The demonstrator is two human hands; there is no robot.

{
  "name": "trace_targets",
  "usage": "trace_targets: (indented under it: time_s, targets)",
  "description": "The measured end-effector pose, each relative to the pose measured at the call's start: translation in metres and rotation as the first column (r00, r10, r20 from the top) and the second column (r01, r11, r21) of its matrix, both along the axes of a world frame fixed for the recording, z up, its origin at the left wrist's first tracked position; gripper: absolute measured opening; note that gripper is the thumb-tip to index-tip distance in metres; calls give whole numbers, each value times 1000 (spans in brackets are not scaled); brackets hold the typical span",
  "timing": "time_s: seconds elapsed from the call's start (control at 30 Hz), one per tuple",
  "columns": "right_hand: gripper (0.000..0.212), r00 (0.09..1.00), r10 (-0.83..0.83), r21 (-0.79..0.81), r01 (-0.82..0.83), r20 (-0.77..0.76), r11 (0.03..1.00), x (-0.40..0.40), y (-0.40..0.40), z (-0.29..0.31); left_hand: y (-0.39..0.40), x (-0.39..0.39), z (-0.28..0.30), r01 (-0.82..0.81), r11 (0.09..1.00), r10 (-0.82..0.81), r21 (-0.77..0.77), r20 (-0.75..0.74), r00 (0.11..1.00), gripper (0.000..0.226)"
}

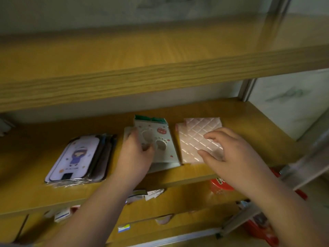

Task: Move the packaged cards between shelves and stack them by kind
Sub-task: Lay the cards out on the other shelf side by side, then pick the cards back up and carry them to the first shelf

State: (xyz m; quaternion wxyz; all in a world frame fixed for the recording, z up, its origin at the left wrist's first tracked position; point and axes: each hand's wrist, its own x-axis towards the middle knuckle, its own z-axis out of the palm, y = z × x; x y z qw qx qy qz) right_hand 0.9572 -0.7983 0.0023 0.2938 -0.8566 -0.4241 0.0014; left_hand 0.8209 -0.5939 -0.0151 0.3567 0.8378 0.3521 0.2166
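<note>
On the middle shelf [195, 177], our left hand [135, 157] grips the paw-print pack stack [160, 139] overhanging the front edge, risking a spill, while our open right hand [231, 154] presses the pink quilted stack [194, 139] just right of it.

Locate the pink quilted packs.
The pink quilted packs lie on the middle shelf, right of the paw-print packs, under the right hand.

left hand [135, 154] hides paw-print pack [158, 139] corner | lower-shelf packs [146, 193] blurred
</note>
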Motion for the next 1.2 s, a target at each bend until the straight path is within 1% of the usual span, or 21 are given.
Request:
trace_targets:
  time_s: [0.07, 0.17, 0.3, 0.43, 0.53, 0.7, 0.8, 0.9, 1.03, 1.2]
  targets:
    - [48, 1000, 16, 5, -16, 7, 1000, 5, -6, 1, -5, 4, -2, -7, 995, 16, 104, -83, 996, 51]
    - [51, 999, 40, -3, -40, 12, 999, 10, -9, 0, -7, 3, -2, 33, 972, 15, 233, -201, 979, 49]
    - [53, 997, 81, -31, -80, 12, 996, 12, -1, -3, -12, -11, -3, 23, 961, 33, 277, -196, 980, 53]
    - [55, 990, 138, 13, -138, -11, 990, 9, 14, -8, -13, -32, 0, 22, 923, 72, 384, -229, 971, 55]
    - [57, 984, 176, 38, -175, -11, 984, 1, 29, -14, -13, -49, 5, 21, 896, 88, 443, -225, 970, 55]
    - [53, 955, 292, 88, -287, -47, 954, -27, 58, -21, -10, -85, 13, -26, 895, 128, 445, -202, 971, 51]
    - [54, 942, 331, 81, -326, -50, 942, -46, 72, -18, -3, -108, 20, -60, 879, 166, 473, -187, 968, 50]
    - [53, 940, 341, 61, -340, -8, 938, -65, 85, -10, 6, -133, 25, -91, 871, 192, 483, -165, 967, 54]
    - [47, 949, 309, 56, -312, 63, 948, -93, 101, 4, 21, -173, 28, -139, 852, 235, 505, -131, 963, 60]
    - [46, 939, 330, 59, -336, 101, 940, -163, 129, 10, 47, -246, 28, -217, 833, 297, 508, -79, 952, 59]
